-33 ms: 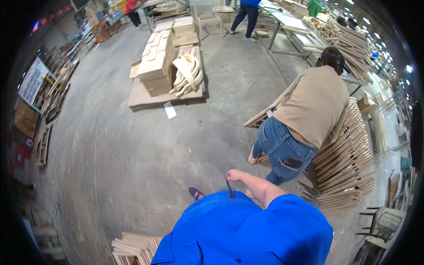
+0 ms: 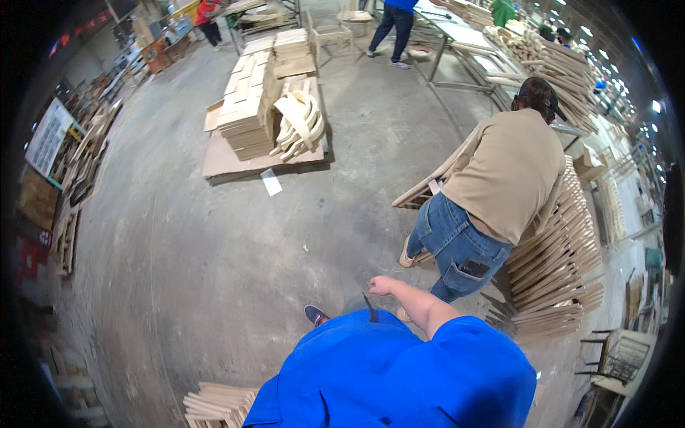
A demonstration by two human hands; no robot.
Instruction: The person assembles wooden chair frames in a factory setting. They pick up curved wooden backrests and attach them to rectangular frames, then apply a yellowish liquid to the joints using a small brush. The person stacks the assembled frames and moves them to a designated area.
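Observation:
My right hand [image 2: 380, 285] is in front of my waist, with its fingers curled. A short dark strap [image 2: 369, 308] rises from the front of my blue clothing [image 2: 399, 371], its upper end just left of the fingers. Whether the fingers still touch it, or hold anything, I cannot make out. My left hand is out of sight. Closest on the right, a co-worker in a tan shirt [image 2: 506, 171] and jeans bends over a slatted wooden piece [image 2: 435, 175], both hands hidden.
Long wooden parts [image 2: 556, 250] are heaped right of the co-worker. Ahead, a low pallet [image 2: 214, 160] carries stacked boards [image 2: 246, 107] and curved wooden pieces [image 2: 296, 121]. White paper [image 2: 271, 182] lies on the concrete floor. More wooden pieces [image 2: 217, 405] are stacked at lower left. Another person [image 2: 392, 32] stands by a worktable [image 2: 460, 32].
The strap's upper end has shifted slightly left and now appears separate from my right hand, which seemed to pinch it earlier. The co-worker stays bent in much the same place.

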